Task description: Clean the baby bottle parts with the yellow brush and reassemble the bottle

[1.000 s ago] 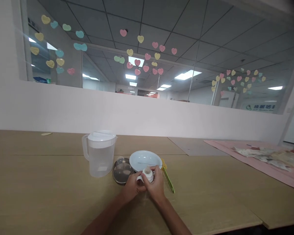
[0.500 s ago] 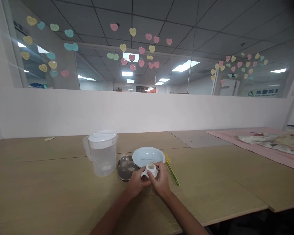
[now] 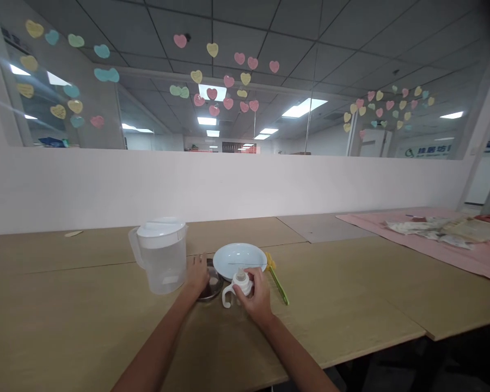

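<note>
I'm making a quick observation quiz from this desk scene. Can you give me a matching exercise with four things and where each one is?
Things:
1. pitcher
2. white bowl
3. bottle top
4. metal dish

Places:
A. held in the right hand
B. under the left hand
C. farthest left of the four
D. just behind the bottle top

Pairs: 1-C, 2-D, 3-A, 4-B

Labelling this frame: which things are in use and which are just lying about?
In use:
right hand holding bottle top
left hand on dark dish

Lying about:
jug
white bowl
green brush
pink cloth with packets
</note>
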The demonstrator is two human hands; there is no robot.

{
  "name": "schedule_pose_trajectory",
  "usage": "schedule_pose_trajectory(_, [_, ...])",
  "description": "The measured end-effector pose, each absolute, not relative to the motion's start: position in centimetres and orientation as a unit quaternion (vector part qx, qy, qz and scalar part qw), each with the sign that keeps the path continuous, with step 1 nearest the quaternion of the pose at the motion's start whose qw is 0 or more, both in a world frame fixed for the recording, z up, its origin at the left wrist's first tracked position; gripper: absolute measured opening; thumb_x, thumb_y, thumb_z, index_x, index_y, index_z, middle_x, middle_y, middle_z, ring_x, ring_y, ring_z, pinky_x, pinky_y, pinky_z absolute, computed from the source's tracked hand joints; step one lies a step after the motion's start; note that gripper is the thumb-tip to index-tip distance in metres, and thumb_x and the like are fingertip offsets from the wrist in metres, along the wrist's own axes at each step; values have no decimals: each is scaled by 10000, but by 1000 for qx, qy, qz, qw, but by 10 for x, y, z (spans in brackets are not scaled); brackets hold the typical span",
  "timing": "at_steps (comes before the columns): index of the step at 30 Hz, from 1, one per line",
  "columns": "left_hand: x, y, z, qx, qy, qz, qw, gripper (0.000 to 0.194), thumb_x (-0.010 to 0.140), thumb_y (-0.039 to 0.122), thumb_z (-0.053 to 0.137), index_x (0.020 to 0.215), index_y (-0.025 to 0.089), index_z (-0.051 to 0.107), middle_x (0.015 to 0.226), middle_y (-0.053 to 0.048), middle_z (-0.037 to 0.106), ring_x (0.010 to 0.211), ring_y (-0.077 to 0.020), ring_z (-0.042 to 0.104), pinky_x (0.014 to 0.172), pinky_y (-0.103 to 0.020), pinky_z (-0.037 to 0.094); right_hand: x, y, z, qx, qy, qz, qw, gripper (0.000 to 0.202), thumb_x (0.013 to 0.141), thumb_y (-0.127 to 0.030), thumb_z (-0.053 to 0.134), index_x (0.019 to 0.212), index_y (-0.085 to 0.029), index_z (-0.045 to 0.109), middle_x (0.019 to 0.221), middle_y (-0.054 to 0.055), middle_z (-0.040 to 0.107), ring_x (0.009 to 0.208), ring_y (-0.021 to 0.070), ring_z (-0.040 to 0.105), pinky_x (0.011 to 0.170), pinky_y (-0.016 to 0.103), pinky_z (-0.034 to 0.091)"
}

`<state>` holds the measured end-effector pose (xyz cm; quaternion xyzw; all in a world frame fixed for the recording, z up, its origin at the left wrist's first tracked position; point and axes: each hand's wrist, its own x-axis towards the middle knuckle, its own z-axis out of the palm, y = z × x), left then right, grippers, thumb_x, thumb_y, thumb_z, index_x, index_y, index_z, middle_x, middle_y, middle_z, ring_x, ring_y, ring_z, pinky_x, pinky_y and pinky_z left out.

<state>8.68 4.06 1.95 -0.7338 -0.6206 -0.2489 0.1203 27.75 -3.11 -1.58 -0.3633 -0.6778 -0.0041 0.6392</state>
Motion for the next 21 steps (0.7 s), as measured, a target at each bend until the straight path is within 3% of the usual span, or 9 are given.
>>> schedule_pose_trajectory(4, [81, 35, 24, -722, -642, -228, 122, 590, 726, 22, 438, 1312, 69, 389, 1155, -197, 573, 1039, -276, 541, 912, -392, 390, 276, -30, -18, -369, -675, -8, 639, 361, 758, -372, 604, 1041, -183, 481, 899, 49, 548, 783, 171, 548, 683, 293, 469])
schedule_pose_trajectory(8, [88, 2, 56, -690, -584, -406, 135, 485, 813, 214, 495, 1273, 82, 414, 1159, -183, 557, 1053, -290, 518, 913, -416, 401, 276, -27, -21, -374, -666, -9, 646, 432, 737, -394, 623, 1082, -183, 471, 885, 44, 562, 765, 174, 558, 668, 296, 477])
schedule_pose_trajectory(12, [113, -39, 78, -695, -431, -570, 75, 396, 822, 382, 541, 1149, 164, 502, 1096, -101, 572, 946, -211, 559, 837, -334, 466, 276, -26, -25, -375, -656, 5, 655, 518, 722, -401, 646, 1145, -181, 445, 868, 43, 567, 764, 175, 565, 675, 299, 490])
schedule_pose_trajectory(21, [141, -43, 40, -821, -300, -485, 31, 336, 847, 293, 505, 1164, 214, 582, 1173, -98, 568, 1105, -229, 498, 976, -393, 378, 276, -26, -28, -379, -658, -24, 650, 630, 756, -380, 566, 1299, -149, 345, 961, 90, 581, 817, 210, 583, 702, 350, 510])
